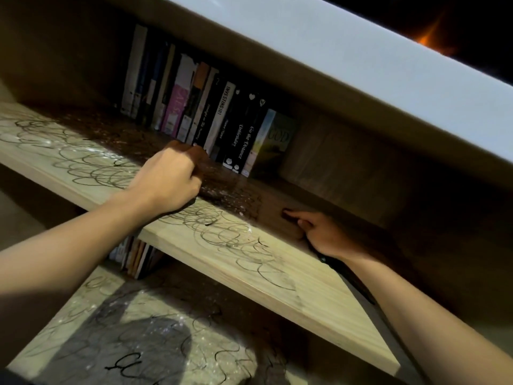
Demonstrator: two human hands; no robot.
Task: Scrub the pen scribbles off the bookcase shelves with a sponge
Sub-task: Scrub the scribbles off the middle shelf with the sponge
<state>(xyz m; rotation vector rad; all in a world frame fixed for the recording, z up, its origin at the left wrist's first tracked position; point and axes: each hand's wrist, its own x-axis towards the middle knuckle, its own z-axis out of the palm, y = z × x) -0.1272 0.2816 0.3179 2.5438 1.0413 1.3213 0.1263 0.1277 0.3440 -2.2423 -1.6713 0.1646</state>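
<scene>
The light wooden middle shelf (pixel 319 295) runs diagonally across the head view and is covered in black pen scribbles (pixel 91 168). More loops of scribble lie near its front edge. My left hand (pixel 166 182) is curled round a brownish sponge (pixel 197 154) and holds it down on the shaded, wet-looking back part of the shelf, just in front of the books. My right hand (pixel 319 232) rests on the shelf further right, with a finger stretched out flat on the wood. It holds nothing.
A row of upright books (pixel 211 112) stands at the back of the middle shelf. The white shelf board above (pixel 361 59) overhangs closely. The lower shelf (pixel 216 354) also bears scribbles and wet specks, with several books (pixel 136 254) at its back.
</scene>
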